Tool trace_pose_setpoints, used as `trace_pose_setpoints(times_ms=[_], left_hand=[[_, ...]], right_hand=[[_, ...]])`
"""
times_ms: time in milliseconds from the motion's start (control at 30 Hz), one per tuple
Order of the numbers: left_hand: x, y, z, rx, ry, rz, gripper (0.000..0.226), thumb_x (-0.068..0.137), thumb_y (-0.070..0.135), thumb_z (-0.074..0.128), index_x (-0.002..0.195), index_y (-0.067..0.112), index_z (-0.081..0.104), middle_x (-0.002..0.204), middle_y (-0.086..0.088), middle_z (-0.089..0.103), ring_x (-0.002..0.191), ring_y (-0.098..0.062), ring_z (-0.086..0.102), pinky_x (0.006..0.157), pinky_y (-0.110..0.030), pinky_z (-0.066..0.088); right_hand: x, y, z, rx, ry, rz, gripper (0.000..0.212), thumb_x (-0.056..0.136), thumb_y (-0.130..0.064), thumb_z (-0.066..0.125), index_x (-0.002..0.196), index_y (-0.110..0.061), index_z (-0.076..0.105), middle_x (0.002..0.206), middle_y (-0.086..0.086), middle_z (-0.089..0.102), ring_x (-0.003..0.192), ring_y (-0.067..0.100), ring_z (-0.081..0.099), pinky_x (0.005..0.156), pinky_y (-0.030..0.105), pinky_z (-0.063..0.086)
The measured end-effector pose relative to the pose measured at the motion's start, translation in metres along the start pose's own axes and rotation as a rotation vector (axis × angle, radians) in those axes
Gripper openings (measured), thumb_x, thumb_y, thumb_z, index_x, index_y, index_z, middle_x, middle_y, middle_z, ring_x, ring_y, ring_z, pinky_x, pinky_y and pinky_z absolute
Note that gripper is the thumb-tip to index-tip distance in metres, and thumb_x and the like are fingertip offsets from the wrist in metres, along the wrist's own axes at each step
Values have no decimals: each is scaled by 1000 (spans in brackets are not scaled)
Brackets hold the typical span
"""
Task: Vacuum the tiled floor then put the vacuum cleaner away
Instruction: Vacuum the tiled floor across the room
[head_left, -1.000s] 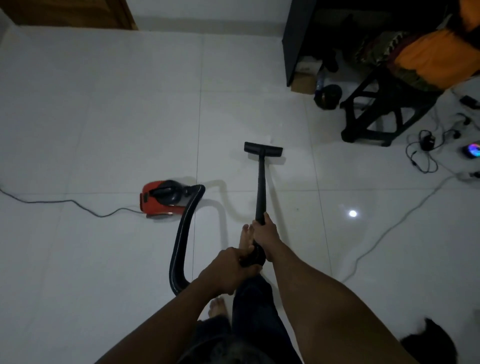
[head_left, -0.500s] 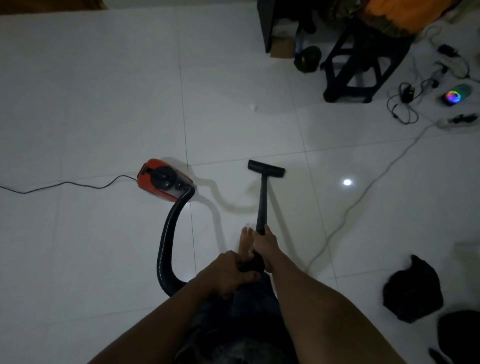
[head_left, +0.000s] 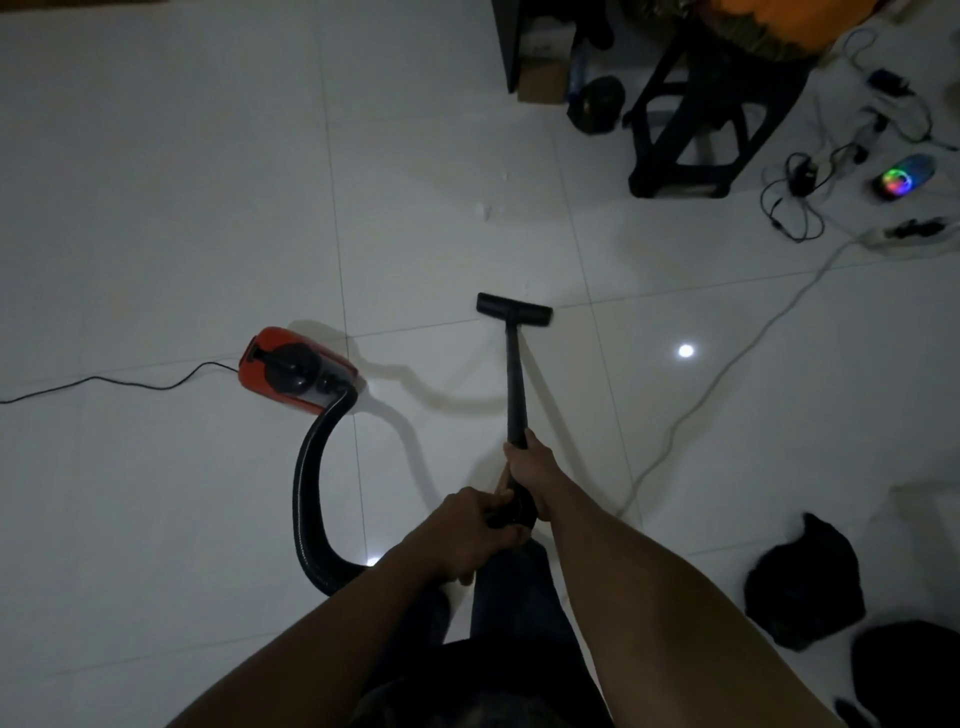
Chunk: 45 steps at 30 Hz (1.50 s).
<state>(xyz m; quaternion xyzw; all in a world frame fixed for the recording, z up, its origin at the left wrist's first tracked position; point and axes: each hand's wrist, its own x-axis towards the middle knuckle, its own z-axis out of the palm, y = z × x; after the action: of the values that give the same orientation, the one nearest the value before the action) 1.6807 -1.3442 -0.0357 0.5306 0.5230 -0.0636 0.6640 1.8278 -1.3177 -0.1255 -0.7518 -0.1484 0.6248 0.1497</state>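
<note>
A red canister vacuum cleaner (head_left: 293, 371) sits on the white tiled floor (head_left: 171, 197) to my left. Its black ribbed hose (head_left: 306, 499) curves down and back toward my hands. The black wand (head_left: 516, 395) runs straight ahead to the flat floor nozzle (head_left: 514, 309), which rests on a tile joint. My right hand (head_left: 530, 467) grips the wand's lower part. Just behind it, my left hand (head_left: 467, 525) grips the wand's end where the hose joins. A small white scrap (head_left: 483, 210) lies on the floor beyond the nozzle.
The vacuum's black power cord (head_left: 104, 382) trails off left. A white cable (head_left: 727, 374) crosses the floor on the right toward a power strip (head_left: 904, 234), tangled wires and a glowing speaker (head_left: 901, 176). A black stool (head_left: 711, 104) stands back right. Dark bundles (head_left: 802, 582) lie at right.
My view has stepped back and tilted down, so the stool and cables slid up. The nozzle has come back toward me over the tiles, and the red canister has turned at an angle.
</note>
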Motion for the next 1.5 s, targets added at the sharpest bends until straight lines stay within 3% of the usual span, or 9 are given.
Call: trace_pose_setpoints(times_ms=[267, 567, 700, 833, 933, 1100, 1200, 1400, 1500], left_hand=[[80, 80, -17, -93, 68, 29, 32, 91, 33, 69, 120, 21, 70, 63, 16, 60, 42, 8, 52, 44, -7, 37], [151, 143, -65, -139, 138, -22, 29, 91, 37, 69, 115, 21, 71, 74, -6, 73, 61, -11, 61, 62, -28, 49], [180, 156, -97, -192, 133, -45, 33, 90, 36, 71, 115, 14, 73, 73, 12, 71, 70, -4, 66, 61, -12, 44], [211, 170, -137, -174, 116, -64, 34, 90, 41, 70, 118, 20, 72, 98, -16, 73, 99, -38, 67, 81, -24, 54], [225, 188, -172, -139, 130, -41, 36, 92, 43, 67, 124, 26, 67, 69, -1, 69, 62, -15, 65, 55, -17, 50], [248, 220, -235, -39, 156, -18, 32, 91, 48, 64, 117, 31, 69, 78, -11, 75, 53, -6, 62, 75, -34, 53], [262, 238, -263, -72, 130, -13, 29, 91, 44, 65, 115, 29, 71, 69, 0, 72, 46, -1, 58, 63, -31, 52], [316, 275, -312, -85, 146, -16, 36, 90, 41, 69, 119, 20, 72, 101, -1, 76, 88, -12, 72, 86, -35, 58], [343, 300, -342, -82, 157, -38, 45, 90, 42, 69, 131, 24, 65, 93, 4, 74, 76, -4, 69, 69, -23, 56]], right_hand=[[61, -86, -66, -11, -53, 3, 62, 108, -20, 47, 163, -28, 20, 76, 13, 55, 61, 21, 53, 59, 34, 51], [124, -181, -93, -76, -72, -11, 60, 107, -22, 49, 162, -30, 24, 72, 11, 54, 58, 21, 54, 57, 34, 49], [147, -219, -91, -95, -73, -25, 60, 107, -22, 48, 161, -30, 25, 76, 8, 54, 58, 21, 56, 54, 32, 49], [171, -264, -87, -104, -41, -19, 63, 107, -24, 48, 163, -33, 20, 82, 8, 55, 57, 21, 56, 61, 35, 51], [188, -301, -81, -105, -30, -13, 64, 107, -24, 49, 163, -34, 19, 82, 8, 53, 57, 21, 55, 66, 35, 52], [210, -369, -71, -65, -32, -8, 66, 107, -23, 50, 163, -34, 17, 86, 11, 54, 56, 19, 51, 59, 35, 50], [222, -402, -72, -71, -33, 21, 66, 107, -24, 49, 163, -36, 15, 88, 11, 57, 56, 19, 53, 55, 32, 49], [265, -475, -81, -195, -14, -15, 63, 106, -29, 48, 162, -37, 19, 129, 15, 64, 85, 27, 61, 85, 46, 60], [287, -517, -86, -127, -41, 10, 65, 107, -27, 49, 162, -39, 17, 123, 13, 64, 65, 22, 61, 50, 28, 54]])
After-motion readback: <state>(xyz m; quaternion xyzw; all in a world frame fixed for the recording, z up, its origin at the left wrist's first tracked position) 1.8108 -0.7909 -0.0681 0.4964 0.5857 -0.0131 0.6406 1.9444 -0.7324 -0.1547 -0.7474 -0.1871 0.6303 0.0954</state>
